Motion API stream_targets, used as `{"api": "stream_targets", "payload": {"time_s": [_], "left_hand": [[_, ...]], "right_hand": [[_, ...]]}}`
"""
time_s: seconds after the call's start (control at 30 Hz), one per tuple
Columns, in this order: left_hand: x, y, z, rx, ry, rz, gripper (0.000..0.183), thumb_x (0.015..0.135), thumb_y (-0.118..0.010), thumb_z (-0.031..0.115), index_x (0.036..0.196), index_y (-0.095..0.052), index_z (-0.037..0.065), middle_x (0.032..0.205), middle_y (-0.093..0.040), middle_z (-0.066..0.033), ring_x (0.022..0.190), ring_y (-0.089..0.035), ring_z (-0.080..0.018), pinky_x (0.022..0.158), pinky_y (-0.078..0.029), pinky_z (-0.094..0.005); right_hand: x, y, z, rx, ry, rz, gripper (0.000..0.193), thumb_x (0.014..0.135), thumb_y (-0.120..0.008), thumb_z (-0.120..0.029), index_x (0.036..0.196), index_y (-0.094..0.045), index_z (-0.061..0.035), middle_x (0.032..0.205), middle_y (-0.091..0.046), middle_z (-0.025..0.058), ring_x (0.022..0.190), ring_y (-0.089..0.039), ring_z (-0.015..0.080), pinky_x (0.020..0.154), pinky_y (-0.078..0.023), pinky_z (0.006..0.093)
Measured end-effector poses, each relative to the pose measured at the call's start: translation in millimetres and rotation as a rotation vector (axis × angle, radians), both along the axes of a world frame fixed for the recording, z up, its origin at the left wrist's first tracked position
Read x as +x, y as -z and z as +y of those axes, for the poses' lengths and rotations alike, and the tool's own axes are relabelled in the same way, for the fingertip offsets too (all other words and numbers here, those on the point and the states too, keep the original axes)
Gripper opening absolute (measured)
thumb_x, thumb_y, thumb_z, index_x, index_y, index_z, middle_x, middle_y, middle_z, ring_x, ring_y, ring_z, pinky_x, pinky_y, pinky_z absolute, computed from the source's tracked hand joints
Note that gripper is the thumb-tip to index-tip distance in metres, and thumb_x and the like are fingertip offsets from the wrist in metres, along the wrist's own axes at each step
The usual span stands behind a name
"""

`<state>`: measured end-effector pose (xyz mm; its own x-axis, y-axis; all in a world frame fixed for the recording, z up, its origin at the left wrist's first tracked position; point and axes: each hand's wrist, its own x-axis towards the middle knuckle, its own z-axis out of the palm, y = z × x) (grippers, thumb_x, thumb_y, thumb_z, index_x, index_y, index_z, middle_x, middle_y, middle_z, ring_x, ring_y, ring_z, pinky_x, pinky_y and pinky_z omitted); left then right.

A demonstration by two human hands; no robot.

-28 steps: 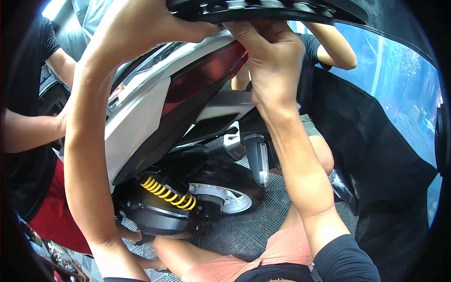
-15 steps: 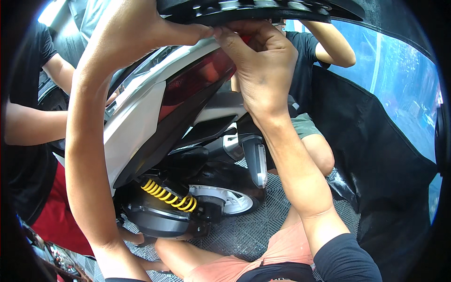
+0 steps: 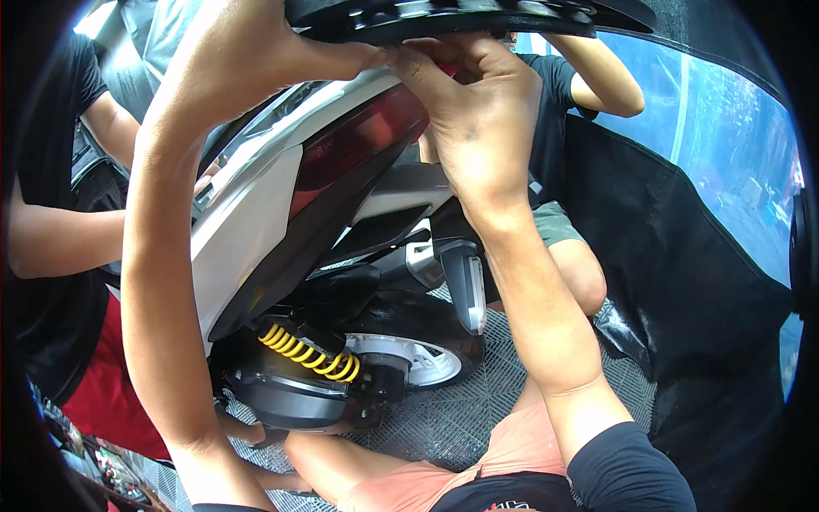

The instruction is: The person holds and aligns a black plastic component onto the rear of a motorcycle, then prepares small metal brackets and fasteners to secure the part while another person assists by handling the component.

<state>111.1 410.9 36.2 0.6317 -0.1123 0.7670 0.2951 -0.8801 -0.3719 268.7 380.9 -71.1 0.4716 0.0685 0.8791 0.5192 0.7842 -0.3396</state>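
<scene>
A black slotted rack (image 3: 444, 24) with bright gaps lies over the tail of a scooter, cut off by the top edge. My left hand (image 3: 247, 51) grips its left side. The thumb stretches beneath it toward my right hand, and the other fingers are out of sight. Under the rack, my right hand (image 3: 486, 111) has its fingers bent and pinched together; what lies between them is hidden. Just below is the dark red tail light (image 3: 354, 141), set in the white side panel (image 3: 243, 218).
Lower down are a yellow shock spring (image 3: 309, 353), the rear wheel (image 3: 426, 363) and a turn signal (image 3: 465, 286). A person in red shorts (image 3: 111, 375) works at left; another in a dark shirt (image 3: 550, 94) is beyond my right hand. A black sheet (image 3: 682, 282) hangs at right.
Both hands stay under the rack with only a slight shift of my right hand and wrist. The left person's forearm has dropped a little.
</scene>
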Motion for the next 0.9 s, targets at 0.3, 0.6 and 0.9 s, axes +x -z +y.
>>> {"api": "stream_targets", "payload": {"time_s": [0.3,0.6,0.9], "left_hand": [[3.0,-9.6,11.5,-0.090,0.113,0.041,0.045,0.065,-0.091,0.019,0.104,-0.075,0.005,0.095,-0.072,-0.0077,0.086,-0.068,-0.0212,0.083,-0.054,-0.0367],[-4.8,-0.5,-1.3,0.141,-0.084,0.015,0.048,0.065,-0.091,0.021,0.106,-0.075,0.004,0.094,-0.070,-0.0081,0.081,-0.067,-0.0212,0.079,-0.054,-0.0368],[-7.7,-32.4,-10.9,-0.288,-0.022,0.260,0.045,0.077,-0.080,0.034,0.108,-0.074,0.002,0.094,-0.067,-0.0095,0.076,-0.064,-0.0211,0.068,-0.051,-0.0355]], "right_hand": [[1.6,-3.6,1.4,-0.024,-0.085,0.024,0.025,0.075,-0.079,-0.018,0.086,-0.077,0.0041,0.077,-0.076,0.0138,0.070,-0.074,0.0190,0.069,-0.057,0.0288],[6.0,-6.0,3.1,0.006,-0.110,0.020,0.023,0.075,-0.078,-0.018,0.086,-0.078,0.0032,0.073,-0.075,0.0106,0.068,-0.071,0.0152,0.067,-0.056,0.0274],[4.8,-11.2,-8.2,0.010,-0.397,-0.071,0.009,0.091,-0.074,-0.006,0.096,-0.073,0.0011,0.083,-0.072,0.0037,0.061,-0.064,0.0111,0.053,-0.051,0.0232]]}}
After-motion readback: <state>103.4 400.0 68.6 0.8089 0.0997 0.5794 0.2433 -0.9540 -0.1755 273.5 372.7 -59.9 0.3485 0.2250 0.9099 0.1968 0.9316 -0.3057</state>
